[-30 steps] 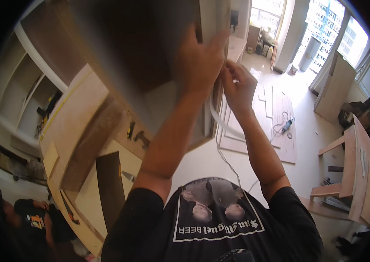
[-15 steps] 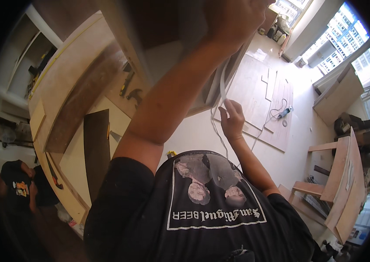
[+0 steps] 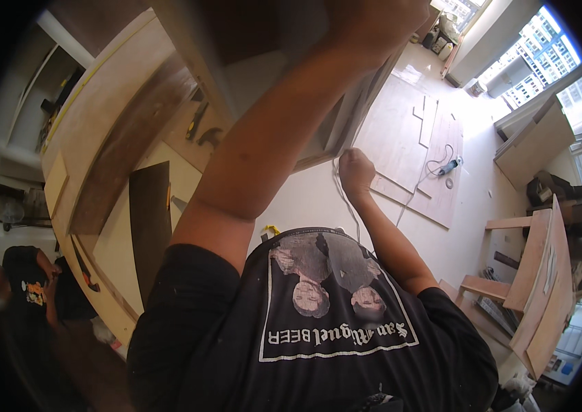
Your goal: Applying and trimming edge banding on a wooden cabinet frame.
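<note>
A wooden cabinet frame (image 3: 291, 166) with a recessed grey inside stands tilted in front of me. My left hand (image 3: 380, 20) is raised to its upper part at the top of the view; its fingers are dark and cut off, so their grip does not show. At the frame's lower corner my right hand (image 3: 357, 170) is closed in a fist, apparently round a thin white strip (image 3: 339, 189). Below the fist the strip hangs in a loose curve toward my shirt. Its upper run along the cabinet edge is hard to make out.
On the bench at left lie a claw hammer (image 3: 209, 137), a dark board (image 3: 149, 233) and a curved wooden panel (image 3: 133, 137). Plywood sheets (image 3: 401, 130) and a corded blue power tool (image 3: 449, 167) are on the floor. Wooden framing (image 3: 534, 264) stands right; another person (image 3: 30, 281) is far left.
My right hand has moved up slightly to the cabinet corner and closed from a loose pinch into a fist. The white strip's stretch above it no longer stands out. My left hand has risen a little.
</note>
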`<state>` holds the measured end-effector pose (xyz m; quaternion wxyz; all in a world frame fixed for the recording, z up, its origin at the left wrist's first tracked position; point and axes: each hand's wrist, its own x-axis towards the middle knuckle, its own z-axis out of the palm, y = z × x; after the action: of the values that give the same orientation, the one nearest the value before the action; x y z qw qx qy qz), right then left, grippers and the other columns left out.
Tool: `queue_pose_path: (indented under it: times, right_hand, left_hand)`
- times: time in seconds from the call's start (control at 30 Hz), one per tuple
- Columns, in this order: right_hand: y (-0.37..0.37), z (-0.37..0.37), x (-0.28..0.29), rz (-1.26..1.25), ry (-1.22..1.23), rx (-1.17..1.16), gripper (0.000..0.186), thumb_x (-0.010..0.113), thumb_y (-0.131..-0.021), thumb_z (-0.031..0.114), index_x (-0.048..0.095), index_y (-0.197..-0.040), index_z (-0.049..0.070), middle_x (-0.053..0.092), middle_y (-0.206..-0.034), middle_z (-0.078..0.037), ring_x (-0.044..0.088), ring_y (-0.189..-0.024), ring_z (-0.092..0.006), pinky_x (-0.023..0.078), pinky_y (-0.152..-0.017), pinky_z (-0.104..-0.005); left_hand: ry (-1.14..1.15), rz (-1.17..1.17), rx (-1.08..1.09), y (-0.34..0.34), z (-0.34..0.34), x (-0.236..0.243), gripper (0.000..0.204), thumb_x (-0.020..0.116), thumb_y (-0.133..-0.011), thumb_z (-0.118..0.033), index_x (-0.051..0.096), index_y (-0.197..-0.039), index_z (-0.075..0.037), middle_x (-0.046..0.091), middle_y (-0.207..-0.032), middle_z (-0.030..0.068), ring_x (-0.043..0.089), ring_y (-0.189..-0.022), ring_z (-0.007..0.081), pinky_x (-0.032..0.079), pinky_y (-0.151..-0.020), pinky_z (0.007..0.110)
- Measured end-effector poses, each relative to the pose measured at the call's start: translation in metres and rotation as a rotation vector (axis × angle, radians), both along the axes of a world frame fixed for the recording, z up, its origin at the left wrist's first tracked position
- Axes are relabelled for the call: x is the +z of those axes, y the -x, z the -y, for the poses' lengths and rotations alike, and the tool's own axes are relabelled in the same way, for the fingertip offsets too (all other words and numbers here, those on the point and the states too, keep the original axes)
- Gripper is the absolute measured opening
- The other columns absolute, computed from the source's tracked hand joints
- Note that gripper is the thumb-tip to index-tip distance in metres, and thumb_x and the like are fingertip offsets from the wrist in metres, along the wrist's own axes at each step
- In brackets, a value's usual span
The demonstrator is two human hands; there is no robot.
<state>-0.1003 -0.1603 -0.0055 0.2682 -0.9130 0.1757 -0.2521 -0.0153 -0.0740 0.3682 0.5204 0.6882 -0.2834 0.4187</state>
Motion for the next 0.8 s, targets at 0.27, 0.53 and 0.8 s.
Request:
queue_pose_path:
  times: [0.27,0.53,0.8]
  right_hand:
    - [-0.023,-0.008,-0.010,0.055,-0.065,0.091,0.023,0.062,-0.091,0.024,0.070,-0.081,0.005,0.069,-0.077,-0.021,0.068,-0.073,-0.0423,0.056,-0.069,-0.0486]
    - [-0.033,0.016,-0.037,-0.126,0.030,0.213,0.032,0.059,-0.093,0.030,0.071,-0.078,0.004,0.069,-0.080,-0.023,0.069,-0.076,-0.0429,0.056,-0.072,-0.0497]
    - [-0.031,0.006,-0.042,-0.154,0.188,0.142,0.035,0.056,-0.094,0.029,0.071,-0.077,0.003,0.070,-0.080,-0.023,0.069,-0.075,-0.0426,0.056,-0.073,-0.0505]
  left_hand:
    - [-0.002,-0.023,-0.013,-0.009,-0.002,-0.005,0.039,0.080,-0.086,-0.028,0.062,-0.095,0.006,0.068,-0.086,0.0243,0.070,-0.080,0.0396,0.055,-0.074,0.045]
    - [0.068,0.086,-0.072,-0.014,-0.006,-0.013,0.043,0.077,-0.089,-0.026,0.057,-0.106,0.008,0.067,-0.098,0.0270,0.071,-0.087,0.0390,0.058,-0.078,0.044]
    - [0.122,0.044,-0.158,0.009,-0.041,-0.015,0.044,0.075,-0.089,-0.022,0.055,-0.111,0.009,0.064,-0.106,0.0276,0.068,-0.098,0.0402,0.057,-0.084,0.046]
